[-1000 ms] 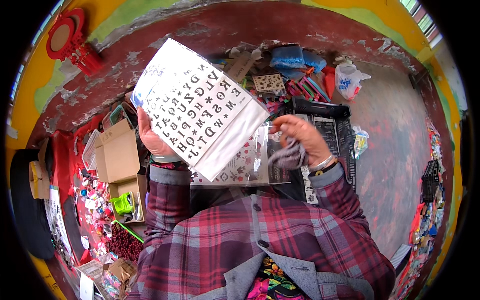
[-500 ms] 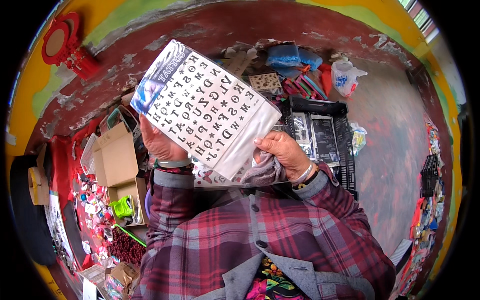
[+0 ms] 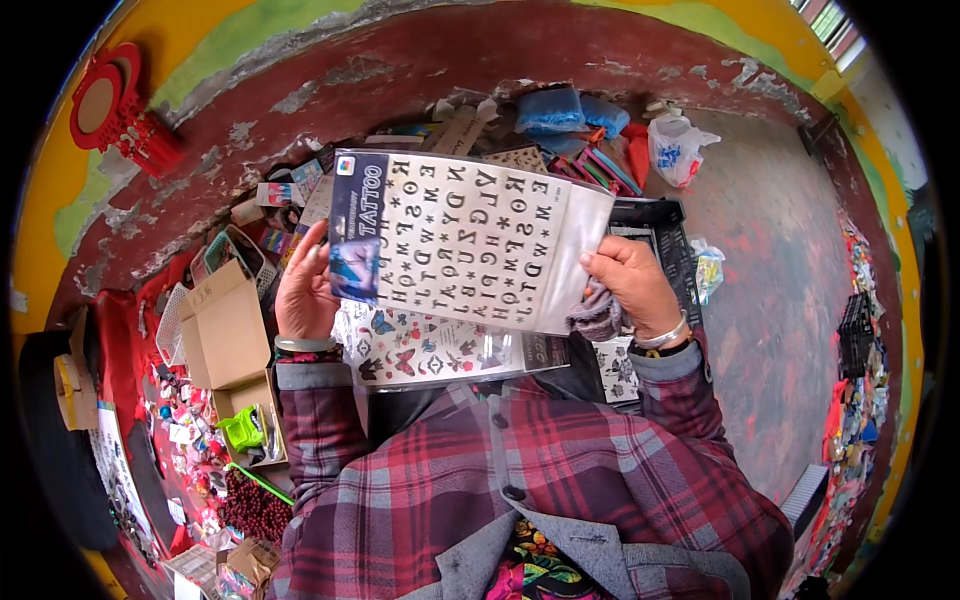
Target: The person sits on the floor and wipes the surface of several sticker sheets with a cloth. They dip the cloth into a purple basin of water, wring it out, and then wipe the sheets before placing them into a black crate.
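Observation:
My right hand (image 3: 640, 290) pinches the right end of a clear-wrapped temporary tattoo sheet (image 3: 470, 240), thumb on top. The sheet is white with rows of black letters and stars, with a dark blue header at its left end. A crumpled mauve-grey cloth (image 3: 597, 312) is bunched under the fingers of that same hand. My left hand (image 3: 308, 295) is upright at the header's edge, fingers stretched and close against it. Below the held sheet lies another wrapped tattoo sheet (image 3: 430, 355) with butterflies and flowers, partly covered by it.
A black plastic crate (image 3: 650, 212) with packaged sheets stands at the right. On the left are an open cardboard box (image 3: 228, 325) with a bright green item (image 3: 240, 430) and a white basket (image 3: 245, 250). Blue plastic bags (image 3: 550, 120) and a white bag (image 3: 678, 150) lie near the far wall.
The tattoo sheet has turned from a steep tilt to nearly level and come lower and to the right. My left hand has shifted from under its edge to beside the header.

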`<state>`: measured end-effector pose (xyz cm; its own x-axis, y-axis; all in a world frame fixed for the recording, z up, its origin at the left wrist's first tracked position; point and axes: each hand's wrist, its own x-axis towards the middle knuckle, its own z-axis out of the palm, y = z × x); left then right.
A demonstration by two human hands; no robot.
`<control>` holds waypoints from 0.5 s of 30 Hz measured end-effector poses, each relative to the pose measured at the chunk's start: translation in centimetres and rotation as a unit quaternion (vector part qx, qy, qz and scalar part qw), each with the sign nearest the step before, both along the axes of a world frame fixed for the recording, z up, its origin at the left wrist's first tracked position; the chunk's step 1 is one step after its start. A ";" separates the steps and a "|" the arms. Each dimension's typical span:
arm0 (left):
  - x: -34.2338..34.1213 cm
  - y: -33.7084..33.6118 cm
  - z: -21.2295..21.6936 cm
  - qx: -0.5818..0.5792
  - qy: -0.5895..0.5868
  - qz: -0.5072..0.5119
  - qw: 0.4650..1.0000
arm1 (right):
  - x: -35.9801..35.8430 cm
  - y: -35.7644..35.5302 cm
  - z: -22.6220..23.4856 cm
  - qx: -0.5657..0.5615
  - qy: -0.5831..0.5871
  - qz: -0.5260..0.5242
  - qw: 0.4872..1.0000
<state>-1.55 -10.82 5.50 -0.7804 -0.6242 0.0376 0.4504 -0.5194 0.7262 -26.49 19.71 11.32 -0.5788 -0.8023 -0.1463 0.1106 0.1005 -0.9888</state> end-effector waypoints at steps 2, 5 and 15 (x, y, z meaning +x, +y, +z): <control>0.1 0.4 0.9 -0.012 -0.026 -0.052 0.998 | -0.5 0.7 0.4 0.013 0.016 0.003 1.000; -0.3 0.9 1.3 -0.028 -0.072 -0.061 0.995 | -1.4 1.9 0.4 0.030 0.015 0.003 0.999; -0.6 2.2 1.5 -0.133 -0.102 -0.073 0.983 | -2.6 4.0 -0.8 0.028 -0.077 0.041 0.996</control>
